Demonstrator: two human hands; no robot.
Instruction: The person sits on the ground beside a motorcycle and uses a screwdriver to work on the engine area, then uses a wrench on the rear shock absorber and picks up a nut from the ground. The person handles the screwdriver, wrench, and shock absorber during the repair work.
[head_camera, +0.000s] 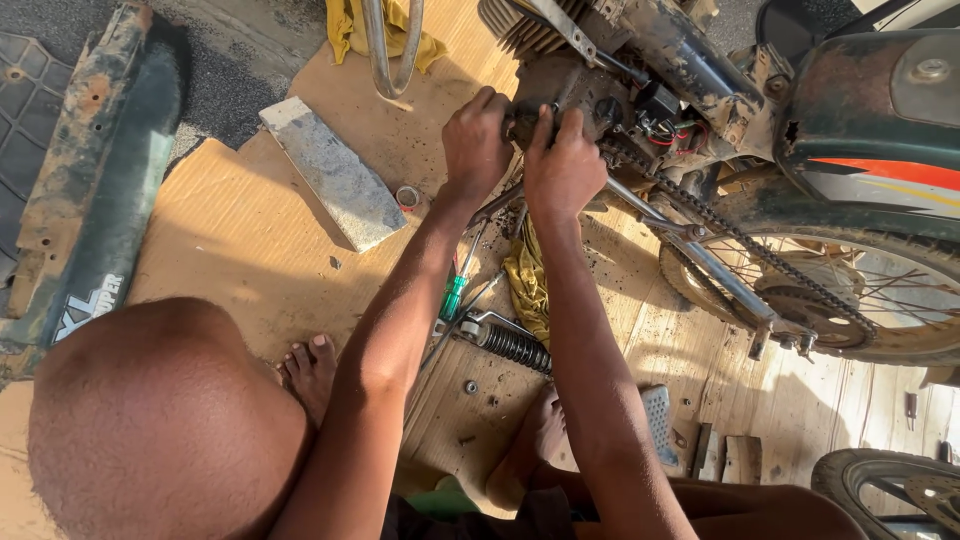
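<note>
At twelve o'clock above a sheet of cardboard (240, 230), a person's left hand (476, 140) and right hand (563, 168) press side by side against a motorcycle's grimy engine case (570, 85), each grip curled tight onto it. A drive chain (730, 235) runs toward four o'clock; a green-handled screwdriver (455, 295) lies below the wrists at six o'clock.

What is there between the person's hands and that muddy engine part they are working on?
Nothing visible. The left hand and the right hand both rest directly on the muddy engine casing. The drive chain runs off to the right, clear of them. Whether either hand holds a tool there, I cannot tell.
</note>
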